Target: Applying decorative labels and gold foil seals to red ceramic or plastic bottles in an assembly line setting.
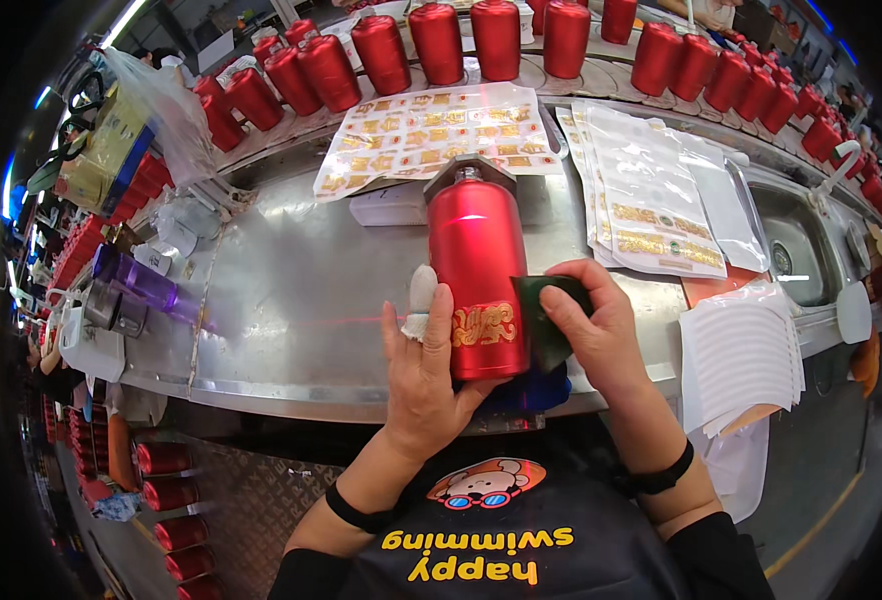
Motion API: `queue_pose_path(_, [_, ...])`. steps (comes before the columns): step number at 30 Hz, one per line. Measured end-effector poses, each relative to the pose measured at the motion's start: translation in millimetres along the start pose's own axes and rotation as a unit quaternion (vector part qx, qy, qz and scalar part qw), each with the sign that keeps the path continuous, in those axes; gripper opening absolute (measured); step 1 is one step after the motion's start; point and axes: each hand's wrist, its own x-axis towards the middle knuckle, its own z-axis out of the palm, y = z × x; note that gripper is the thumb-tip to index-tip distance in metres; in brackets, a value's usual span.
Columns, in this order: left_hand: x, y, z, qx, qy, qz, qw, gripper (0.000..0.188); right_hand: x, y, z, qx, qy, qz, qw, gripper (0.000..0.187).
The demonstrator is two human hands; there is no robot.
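Red bottle (475,240): neck (469,174) away, axis fore-aft | left fingers (439,325) loosely cradling base (491,371) | right fingers (569,312) pinching green pad (549,345)

A hand could have slid across the shiny silver metal table (306,300), left of the frame's middle. The big red metal bottle (473,235) blocked the middle, with the bare left hand (423,385) and bare right hand (598,325) at its lower sides. A thinner gap ran between the bottle and the flat pile of gold-patterned white sheets (651,200), upper right. A curved row of red metal bottles (438,45) made a wall up top. The see-through purple bottle (146,280) got in the way at the left.
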Motion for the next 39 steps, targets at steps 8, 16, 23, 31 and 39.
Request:
queue_pose_path(8, [-1, 6, -10, 0.012, 0.006, 0.027, 1.0, 0.079, -12, -7, -18, 0.029, -0.068, 0.024, 0.997, 0.019])
queue_pose_path(16, [2, 12, -12, 0.052, 0.001, 0.046, 0.998, 0.064, -8, -14, -10, 0.012, -0.101, 0.008, 0.995, 0.02])
queue_pose_path(23, [4, 13, -13, 0.082, -0.002, 0.068, 0.994, 0.061, -8, -16, 0, 0.02, -0.107, -0.009, 0.994, 0.021])
queue_pose_path(31, [8, 15, -15, 0.093, 0.004, 0.078, 0.993, 0.056, -12, -9, -6, 0.026, -0.066, 0.017, 0.997, 0.02])
queue_pose_path(39, [12, 14, -21, 0.103, -0.027, 0.118, 0.987, 0.055, -14, -5, -6, 0.035, -0.059, 0.022, 0.997, 0.02])
